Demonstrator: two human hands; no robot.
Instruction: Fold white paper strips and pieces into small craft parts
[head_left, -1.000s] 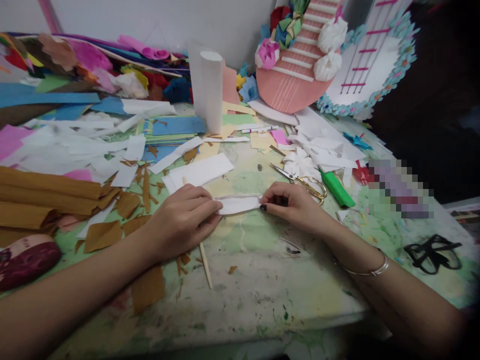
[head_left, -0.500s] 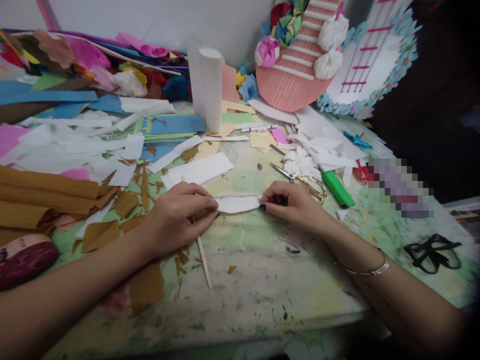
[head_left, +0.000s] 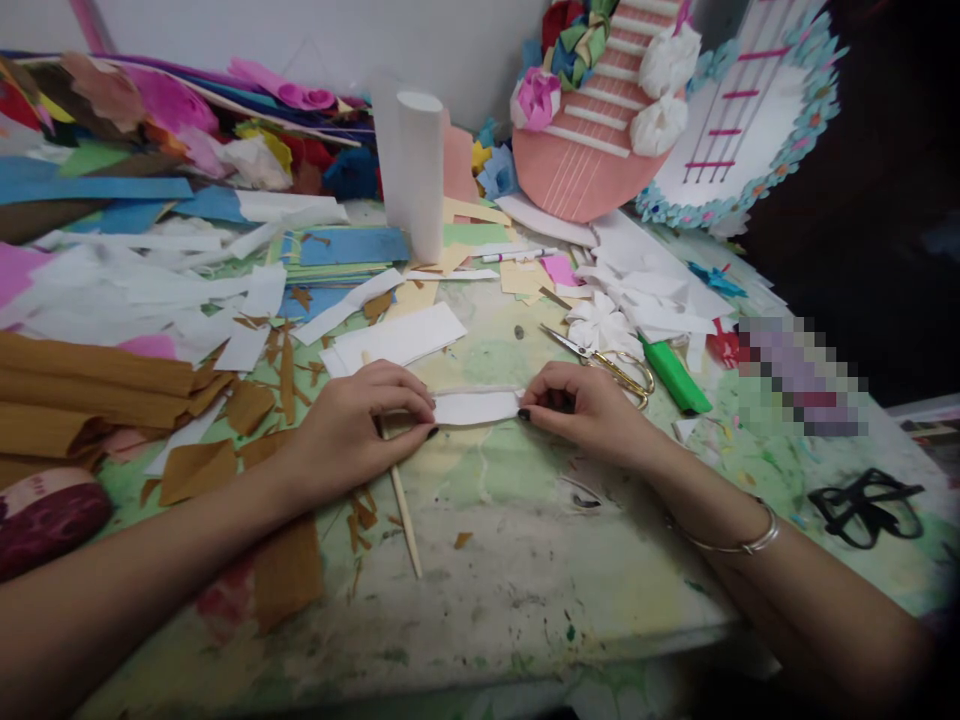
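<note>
A narrow white paper strip point(head_left: 477, 408) stretches between my two hands, low over the table. My left hand point(head_left: 367, 415) pinches its left end between thumb and fingers. At the other end, my right hand point(head_left: 581, 405) grips the strip with its fingers curled in. Under my left hand lies a thin wooden stick point(head_left: 406, 525), its middle hidden by the hand. Just beyond the strip are folded white paper pieces point(head_left: 409, 335). Gold-handled scissors point(head_left: 600, 360) lie right behind my right hand, beside a white paper flower point(head_left: 600, 325).
Brown crepe paper point(head_left: 97, 395) and scraps cover the left side. A white paper roll point(head_left: 420, 180) stands upright at the back. Paper-decorated instruments point(head_left: 592, 140) lean at the back right. A green tool point(head_left: 675, 375) and black glasses-like object point(head_left: 866, 508) lie to the right.
My left thumb has shifted slightly at the strip's end, and the strip now looks straighter along its lower edge. My right hand stays nearly in place.
</note>
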